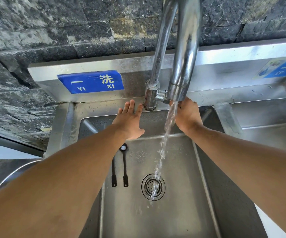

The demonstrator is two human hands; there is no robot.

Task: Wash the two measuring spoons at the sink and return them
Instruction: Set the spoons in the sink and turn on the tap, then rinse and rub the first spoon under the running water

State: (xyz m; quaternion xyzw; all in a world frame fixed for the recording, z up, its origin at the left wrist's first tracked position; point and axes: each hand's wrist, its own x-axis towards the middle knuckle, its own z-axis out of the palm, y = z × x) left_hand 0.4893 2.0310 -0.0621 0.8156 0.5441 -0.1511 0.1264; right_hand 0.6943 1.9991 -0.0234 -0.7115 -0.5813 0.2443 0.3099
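My left hand [130, 119] hovers open; my right hand [187, 114] grips the tap handle [166, 100]. Both measuring spoons [121, 166] lie left of the drain [153, 187]. The running water [164, 140] could splash or nudge them.

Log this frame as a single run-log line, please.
phase: tap running | left hand: open, empty, at sink back edge | right hand: at tap handle | spoons: lying in basin, unheld

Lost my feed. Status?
Left hand open, empty. Right hand at tap, water running. Both measuring spoons on sink floor. Nothing blocking.
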